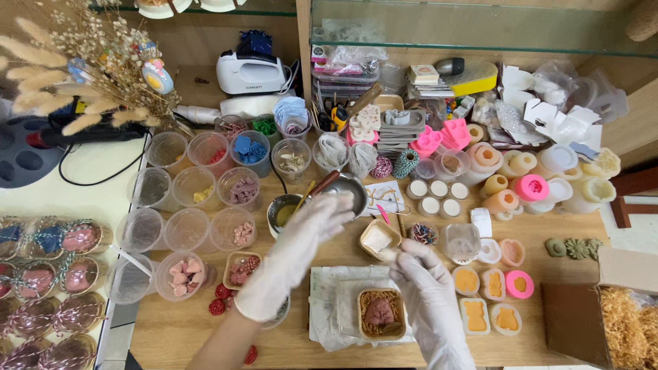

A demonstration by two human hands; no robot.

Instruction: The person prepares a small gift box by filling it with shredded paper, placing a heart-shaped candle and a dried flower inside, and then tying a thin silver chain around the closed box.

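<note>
Both hands wear white gloves. My left hand [310, 229] reaches forward over the wooden table, its fingers at the rim of a small metal pot [351, 186] with a wooden handle. Whether it grips anything I cannot tell. My right hand [418, 270] is closed around a thin stick beside a small square kraft box [379, 238] with a white block in it. Below it a second kraft box [380, 313] holds straw-like filling and a pink shaped piece, resting on white paper [325, 301].
Several clear plastic cups [195, 188] with coloured bits stand at left. Silicone moulds [531, 187], twine spools [404, 163] and small round tins [439, 197] fill the back right. Orange-filled moulds [488, 301] lie at right. A cardboard box with straw [617, 308] sits far right. A metal cup [283, 212] holds yellow liquid.
</note>
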